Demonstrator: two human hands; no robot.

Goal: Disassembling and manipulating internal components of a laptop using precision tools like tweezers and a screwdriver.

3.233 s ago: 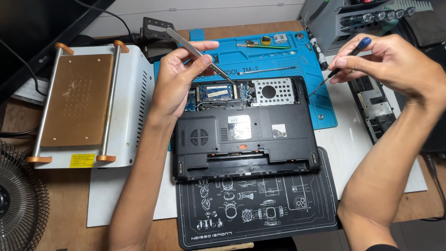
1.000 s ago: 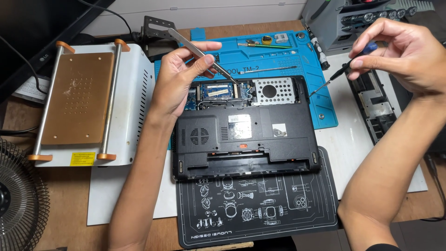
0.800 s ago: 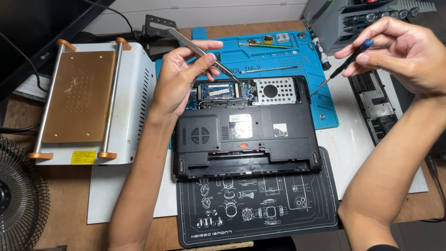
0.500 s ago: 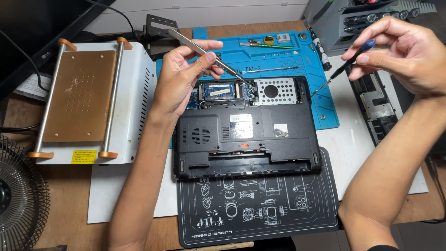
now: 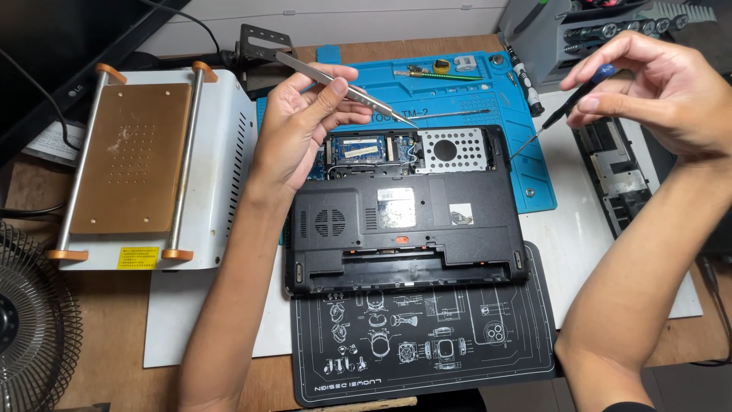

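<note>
A white heating plate stands left of the blue mat. A fan sits at the plate's near left. A black printed mat lies nearer than the blue mat. A grey organiser stands at its far right corner.
</note>
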